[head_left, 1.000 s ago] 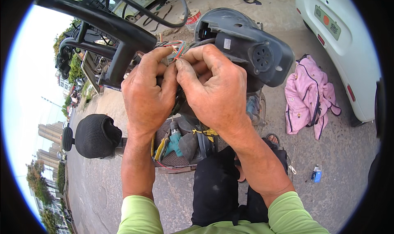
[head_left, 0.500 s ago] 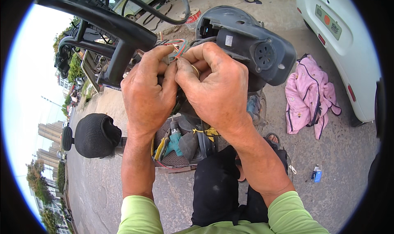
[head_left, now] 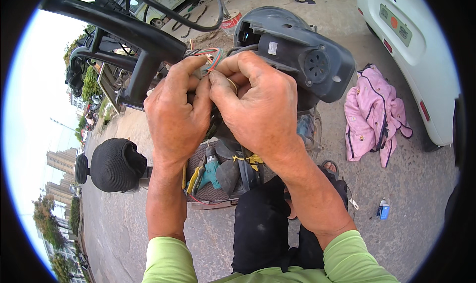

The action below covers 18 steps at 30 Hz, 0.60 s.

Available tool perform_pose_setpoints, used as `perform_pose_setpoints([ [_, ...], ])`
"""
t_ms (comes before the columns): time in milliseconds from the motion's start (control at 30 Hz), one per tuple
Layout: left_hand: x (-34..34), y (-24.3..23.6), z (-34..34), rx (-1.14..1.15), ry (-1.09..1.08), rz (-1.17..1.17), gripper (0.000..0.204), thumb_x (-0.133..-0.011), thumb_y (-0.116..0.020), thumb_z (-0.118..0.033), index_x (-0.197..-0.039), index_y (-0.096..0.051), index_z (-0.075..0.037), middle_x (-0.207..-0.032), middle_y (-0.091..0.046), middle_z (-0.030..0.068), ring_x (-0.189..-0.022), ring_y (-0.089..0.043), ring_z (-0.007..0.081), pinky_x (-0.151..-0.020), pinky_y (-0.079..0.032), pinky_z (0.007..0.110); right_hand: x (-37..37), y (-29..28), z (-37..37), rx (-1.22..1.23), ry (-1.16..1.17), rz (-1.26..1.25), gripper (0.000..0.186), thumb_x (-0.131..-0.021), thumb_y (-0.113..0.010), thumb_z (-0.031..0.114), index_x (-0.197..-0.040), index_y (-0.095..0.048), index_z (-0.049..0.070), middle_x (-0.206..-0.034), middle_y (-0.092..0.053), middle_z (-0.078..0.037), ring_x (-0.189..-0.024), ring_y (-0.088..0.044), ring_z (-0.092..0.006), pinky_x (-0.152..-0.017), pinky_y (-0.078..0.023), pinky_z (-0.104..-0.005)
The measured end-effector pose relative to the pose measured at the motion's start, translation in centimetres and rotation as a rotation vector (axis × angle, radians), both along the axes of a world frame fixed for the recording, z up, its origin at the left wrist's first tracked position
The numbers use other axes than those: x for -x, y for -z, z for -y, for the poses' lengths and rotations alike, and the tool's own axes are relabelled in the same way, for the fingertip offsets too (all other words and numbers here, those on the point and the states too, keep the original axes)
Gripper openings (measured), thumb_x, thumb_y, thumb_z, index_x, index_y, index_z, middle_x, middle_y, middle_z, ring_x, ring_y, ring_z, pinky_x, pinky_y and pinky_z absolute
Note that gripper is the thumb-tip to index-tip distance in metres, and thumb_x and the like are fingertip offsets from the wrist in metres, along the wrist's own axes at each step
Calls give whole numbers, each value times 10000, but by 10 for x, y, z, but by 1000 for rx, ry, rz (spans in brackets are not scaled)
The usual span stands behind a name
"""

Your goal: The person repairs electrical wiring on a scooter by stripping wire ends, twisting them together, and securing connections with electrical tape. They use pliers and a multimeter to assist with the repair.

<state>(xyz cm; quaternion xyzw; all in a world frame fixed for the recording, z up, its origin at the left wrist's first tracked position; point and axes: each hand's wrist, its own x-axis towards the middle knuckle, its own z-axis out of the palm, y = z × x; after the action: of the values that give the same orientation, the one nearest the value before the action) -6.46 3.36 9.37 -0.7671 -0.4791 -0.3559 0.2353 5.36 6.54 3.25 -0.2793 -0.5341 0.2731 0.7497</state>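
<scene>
Both of my hands meet in front of a vehicle's black frame tube [head_left: 119,27] and a dark plastic housing [head_left: 292,55]. Thin coloured wires [head_left: 214,60], orange, green and white among them, rise from between the fingertips. My left hand [head_left: 178,109] is closed in a pinch on the wires. My right hand [head_left: 258,102] pinches them from the other side, thumb against the bent forefinger, with a ring on one finger. The fingers hide the exact spot where the wires are gripped.
Below my hands a footboard [head_left: 198,156] carries a teal power drill [head_left: 211,171] and yellow-handled tools [head_left: 195,180]. A black mesh-covered seat or headrest [head_left: 116,165] stands left. On the right are a pink jacket [head_left: 374,112], a small blue box [head_left: 383,211] and a white vehicle [head_left: 411,50].
The hands stay in nearly the same pinch, with only a tiny shift left. A bit more of the wires shows above the fingertips. The view has moved slightly.
</scene>
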Motion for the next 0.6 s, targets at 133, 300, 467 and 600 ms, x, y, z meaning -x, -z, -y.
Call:
perform_pose_setpoints([
  [133,1,1,-1,11,0,5,296,-846,-736,-2,-1136,-703,-52,-727,-687,88,-645,-673,230,-636,-529,337,-2,0,3,-22,-6,13,133,-842,-754,106,-880,-659,20,-745,-683,-136,-653,-694,-316,-558,-524,-405],
  [300,2,1,0,36,-16,5,314,-869,-730,-37,-1182,-706,-32,-702,-690,58,-649,-632,93,-624,-506,265,-3,-1,6,-40,19,44,106,-846,-740,58,-895,-667,-1,-771,-681,-131,-666,-686,-261,-576,-531,-365],
  [467,-3,0,1,43,-21,30,284,-856,-741,-18,-1135,-703,-54,-707,-675,81,-630,-664,224,-624,-525,332,0,0,4,-47,-9,-31,134,-851,-726,70,-916,-636,-4,-776,-678,-165,-673,-693,-340,-579,-532,-419],
  [600,-3,0,3,37,-23,24,283,-856,-742,-18,-1133,-704,-56,-708,-675,80,-629,-662,223,-625,-525,332,0,2,4,-43,-15,-14,123,-868,-720,70,-909,-627,1,-770,-686,-155,-676,-700,-330,-570,-528,-419],
])
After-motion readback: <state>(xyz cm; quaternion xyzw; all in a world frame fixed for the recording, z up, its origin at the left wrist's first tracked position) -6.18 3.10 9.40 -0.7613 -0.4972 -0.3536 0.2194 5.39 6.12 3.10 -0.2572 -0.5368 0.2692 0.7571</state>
